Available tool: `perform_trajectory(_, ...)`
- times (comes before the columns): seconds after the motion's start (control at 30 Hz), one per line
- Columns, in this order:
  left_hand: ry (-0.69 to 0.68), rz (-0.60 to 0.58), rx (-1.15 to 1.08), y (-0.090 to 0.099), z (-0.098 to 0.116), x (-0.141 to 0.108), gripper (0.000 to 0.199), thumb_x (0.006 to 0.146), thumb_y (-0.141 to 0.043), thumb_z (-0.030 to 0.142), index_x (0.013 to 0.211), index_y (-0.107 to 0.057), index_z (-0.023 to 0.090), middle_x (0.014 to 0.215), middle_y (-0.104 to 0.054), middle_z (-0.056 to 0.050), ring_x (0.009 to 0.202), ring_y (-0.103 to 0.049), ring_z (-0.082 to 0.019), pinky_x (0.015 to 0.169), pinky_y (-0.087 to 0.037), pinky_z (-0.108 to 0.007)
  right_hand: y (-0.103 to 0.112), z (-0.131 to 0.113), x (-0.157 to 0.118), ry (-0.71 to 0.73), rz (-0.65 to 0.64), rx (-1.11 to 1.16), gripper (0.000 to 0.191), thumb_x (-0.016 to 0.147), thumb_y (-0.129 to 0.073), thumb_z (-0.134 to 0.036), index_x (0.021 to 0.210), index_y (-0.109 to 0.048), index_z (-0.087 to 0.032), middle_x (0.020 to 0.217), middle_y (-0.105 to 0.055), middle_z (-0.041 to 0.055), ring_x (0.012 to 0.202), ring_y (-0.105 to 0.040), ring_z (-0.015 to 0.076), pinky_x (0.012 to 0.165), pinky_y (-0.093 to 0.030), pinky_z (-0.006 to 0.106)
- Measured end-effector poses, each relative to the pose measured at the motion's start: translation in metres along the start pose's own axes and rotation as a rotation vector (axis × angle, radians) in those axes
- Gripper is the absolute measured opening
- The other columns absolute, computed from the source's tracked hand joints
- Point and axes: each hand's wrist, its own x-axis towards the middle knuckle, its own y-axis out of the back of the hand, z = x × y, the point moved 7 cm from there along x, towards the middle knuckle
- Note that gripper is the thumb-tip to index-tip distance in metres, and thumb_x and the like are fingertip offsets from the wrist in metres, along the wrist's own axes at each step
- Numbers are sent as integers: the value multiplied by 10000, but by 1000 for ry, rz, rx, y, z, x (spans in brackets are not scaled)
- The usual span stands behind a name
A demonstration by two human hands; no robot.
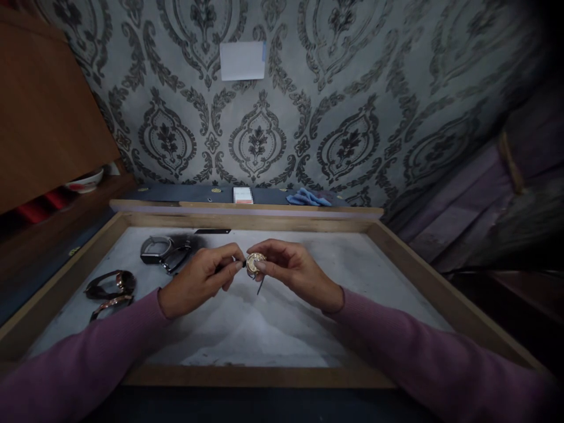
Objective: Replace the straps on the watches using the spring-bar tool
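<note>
A small gold-rimmed watch (254,263) is held above the middle of a shallow wooden-framed tray (251,376) with a pale bottom. My right hand (297,271) grips the watch's right side, its thumb over the edge of the face. At the watch's left side, my left hand (205,276) is closed in a pinch on a small dark piece, perhaps part of the strap; the fingers hide most of it. A thin dark strip (260,285) hangs below the watch.
Several watches, including a dark-strapped one (126,282) and a silver one (156,248), lie at the tray's left. A black flat strip (213,231) is near its back edge. Behind stand a small white box (243,195) and a blue cloth (308,197).
</note>
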Motion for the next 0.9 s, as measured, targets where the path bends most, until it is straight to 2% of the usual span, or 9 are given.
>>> perform_trajectory(0.23,-53,11,145,2,6,0,234,937,-434,259,867,-633,156,538,-453,68,491,-392,-78,513,-295,-198,-1,0,-1,30,6,-57,273,792,-749,-343,975,-678,-153,821,-677,21,657,-632,100,660,-570,269)
perform_trajectory(0.57,-19,23,131,3,2,1,214,916,-426,259,806,-577,157,535,-435,71,490,-384,-86,507,-293,-206,-5,-8,-6,105,16,-199,222,830,-699,-311,995,-678,-165,849,-672,35,675,-642,118,667,-564,283)
perform_trajectory(0.9,-80,65,244,3,6,0,196,904,-449,238,754,-551,166,548,-394,75,501,-347,-79,519,-266,-209,-2,-6,-8,117,60,-267,226,849,-678,-294,1025,-673,-153,850,-678,41,694,-658,125,672,-571,280)
